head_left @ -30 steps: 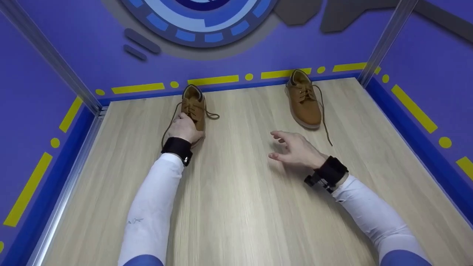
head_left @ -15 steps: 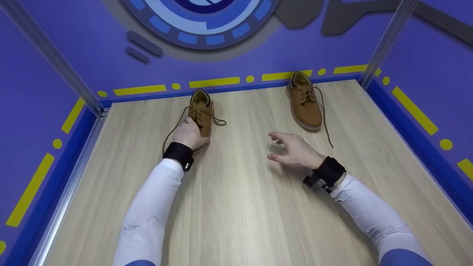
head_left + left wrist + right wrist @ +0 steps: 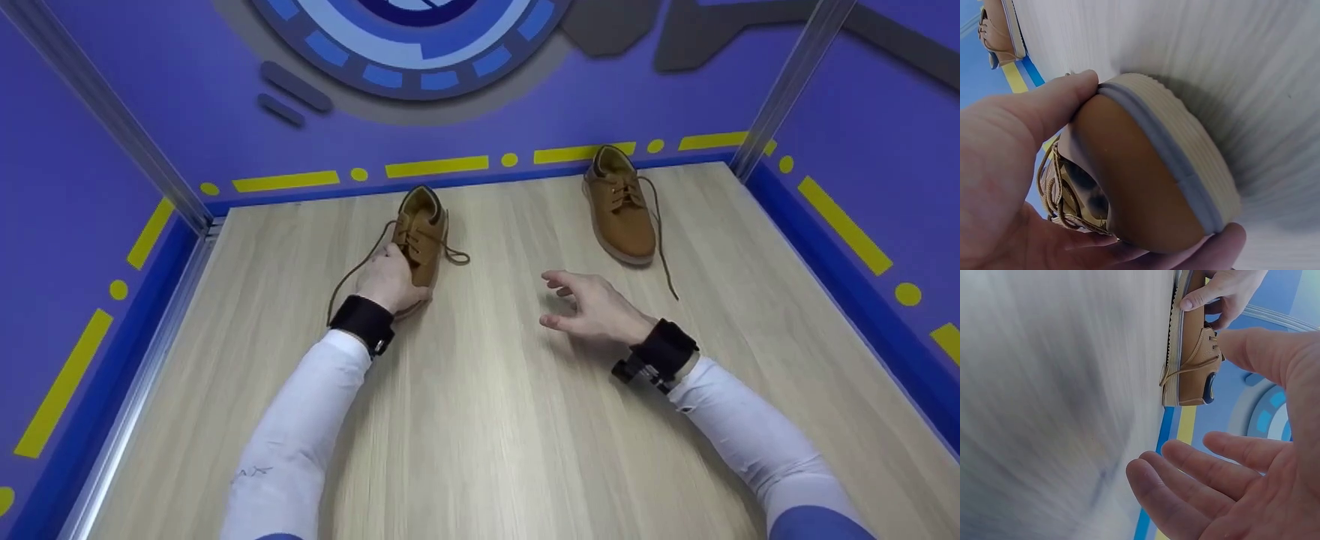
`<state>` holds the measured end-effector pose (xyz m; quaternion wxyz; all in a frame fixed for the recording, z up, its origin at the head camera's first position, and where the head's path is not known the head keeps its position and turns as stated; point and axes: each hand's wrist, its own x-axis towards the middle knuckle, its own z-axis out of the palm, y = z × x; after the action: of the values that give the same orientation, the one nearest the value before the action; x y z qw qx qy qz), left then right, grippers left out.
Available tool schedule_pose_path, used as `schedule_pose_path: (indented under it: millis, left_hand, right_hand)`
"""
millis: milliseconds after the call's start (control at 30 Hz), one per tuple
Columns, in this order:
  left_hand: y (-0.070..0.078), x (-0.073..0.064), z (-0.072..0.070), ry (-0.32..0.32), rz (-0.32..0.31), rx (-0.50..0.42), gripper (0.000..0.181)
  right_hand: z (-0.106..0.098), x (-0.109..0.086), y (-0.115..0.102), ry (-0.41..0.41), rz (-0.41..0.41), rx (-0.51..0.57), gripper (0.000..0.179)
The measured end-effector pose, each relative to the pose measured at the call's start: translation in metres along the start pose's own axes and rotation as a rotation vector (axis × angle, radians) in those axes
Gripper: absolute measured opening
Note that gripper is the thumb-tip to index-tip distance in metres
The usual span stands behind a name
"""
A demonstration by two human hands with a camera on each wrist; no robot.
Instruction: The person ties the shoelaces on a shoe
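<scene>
My left hand (image 3: 390,280) grips a tan lace-up shoe (image 3: 426,247) across its toe end, thumb on one side and fingers on the other. In the left wrist view the rounded toe (image 3: 1134,180) and ribbed pale sole (image 3: 1185,135) show between thumb and fingers. The shoe's heel points toward the back wall, and its brown lace (image 3: 457,259) hangs loose at the side. My right hand (image 3: 592,307) hovers over the table with relaxed, parted fingers and holds nothing. Beyond it a matching tan shoe (image 3: 624,217) stands near the back wall, one lace trailing on the wood.
The light wood table (image 3: 480,420) is bounded by a blue-purple back wall (image 3: 480,135) with yellow dashes. Similar side panels (image 3: 885,172) and metal corner posts (image 3: 787,90) enclose it left and right.
My left hand has moved the gripped shoe to the right and a little toward me, away from the back wall. My right hand and the other shoe have hardly moved.
</scene>
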<state>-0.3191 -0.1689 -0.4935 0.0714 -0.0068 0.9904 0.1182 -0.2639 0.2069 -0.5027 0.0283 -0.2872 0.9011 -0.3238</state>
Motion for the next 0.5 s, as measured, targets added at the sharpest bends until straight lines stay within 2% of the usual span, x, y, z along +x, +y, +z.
schedule_pose_path:
  millis: [100,133,200,500]
  left_hand:
    - [0.003,-0.005,-0.002,-0.011,0.018,0.01,0.111]
    - [0.012,-0.019,-0.014,-0.029,0.014,0.012,0.108]
    - [0.013,-0.023,-0.016,-0.034,0.032,0.02,0.111]
    - [0.016,-0.028,-0.015,-0.048,0.099,0.018,0.101]
  right_hand:
    - [0.0,0.0,-0.002,-0.005,0.001,0.018,0.08]
    - [0.0,0.0,-0.002,-0.006,-0.002,0.021,0.08]
    - [0.0,0.001,-0.003,-0.009,-0.005,0.026,0.082]
    - [0.0,0.004,-0.005,-0.014,-0.017,0.064,0.079]
